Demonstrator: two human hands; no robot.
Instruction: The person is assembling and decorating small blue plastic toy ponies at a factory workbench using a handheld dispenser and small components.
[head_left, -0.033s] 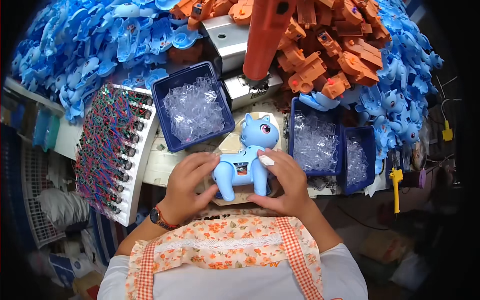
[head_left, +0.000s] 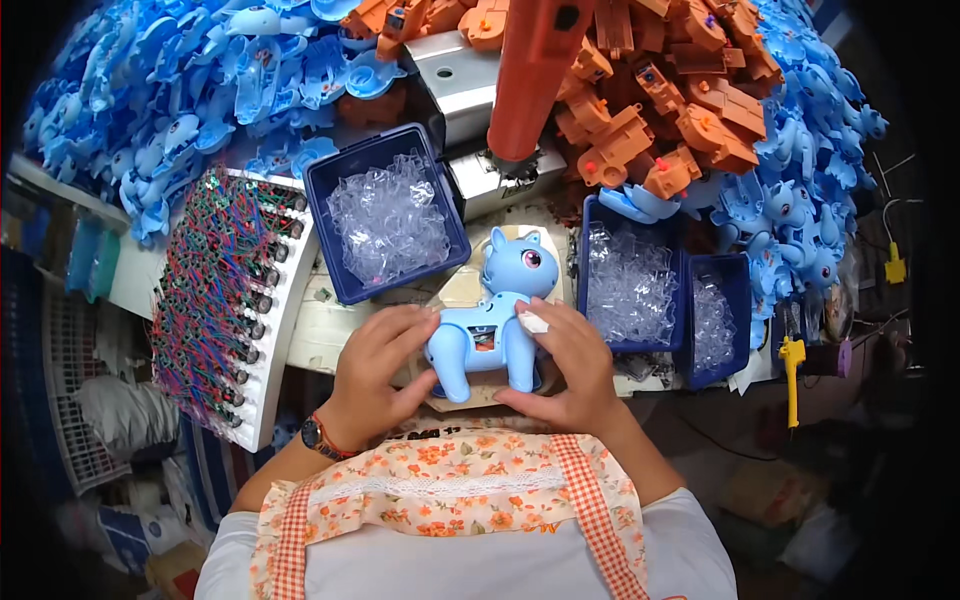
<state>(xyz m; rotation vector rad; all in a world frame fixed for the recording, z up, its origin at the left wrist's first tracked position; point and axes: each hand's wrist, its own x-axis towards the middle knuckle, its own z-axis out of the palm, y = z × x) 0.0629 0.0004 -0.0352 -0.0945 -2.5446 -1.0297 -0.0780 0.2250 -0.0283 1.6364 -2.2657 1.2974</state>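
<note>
A light blue toy pony [head_left: 485, 335] lies on its side in front of me, its head turned to the far right and its legs toward me. A rectangular opening in its body shows small parts inside. My left hand [head_left: 378, 368] grips its rear end, thumb by the hind leg. My right hand [head_left: 565, 365] holds the chest and front leg, with a white wrap on one finger. Beneath the pony is a beige pad [head_left: 460, 290], partly hidden. A red-orange upright tool [head_left: 535, 90] with a dark tip stands just beyond the pony's head.
Blue bins of clear plastic pieces stand left [head_left: 440, 270] and right [head_left: 590, 300]. A white foam tray [head_left: 285, 330] of wired parts is at far left. Blue toy shells [head_left: 110, 100] and orange housings [head_left: 710, 100] are heaped behind. A yellow tool [head_left: 792, 375] hangs at right.
</note>
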